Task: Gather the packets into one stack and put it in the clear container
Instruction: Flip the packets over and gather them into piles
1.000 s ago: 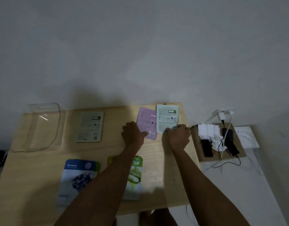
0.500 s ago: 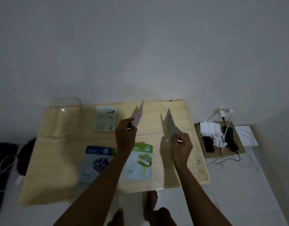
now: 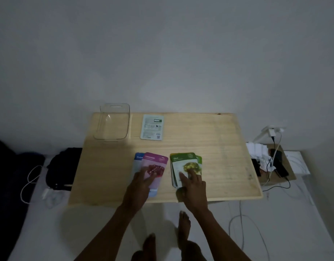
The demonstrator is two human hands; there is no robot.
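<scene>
On the wooden table (image 3: pixel 219 147), a pink packet (image 3: pixel 155 162) lies face up over a blue packet (image 3: pixel 138 161). My left hand (image 3: pixel 141 185) rests flat on the pink one, fingers spread. To the right, a green olive packet (image 3: pixel 185 162) lies on another green packet (image 3: pixel 199 159). My right hand (image 3: pixel 192 183) presses on it with spread fingers. A pale packet (image 3: pixel 152 127) lies face down at the back. The clear container (image 3: pixel 112 123) stands empty at the table's back left corner.
Right of the table, a brown board (image 3: pixel 286 166) holds phones, white cloths and charger cables from a wall plug (image 3: pixel 271 131). A black bag (image 3: pixel 62 168) and a white cable lie on the floor at the left. My feet (image 3: pixel 183 228) show below the table's front edge.
Both hands brought the pink and pale-green packets from the back toward the front, turned them face up, and laid them on the blue and green packets. The camera view pulled back.
</scene>
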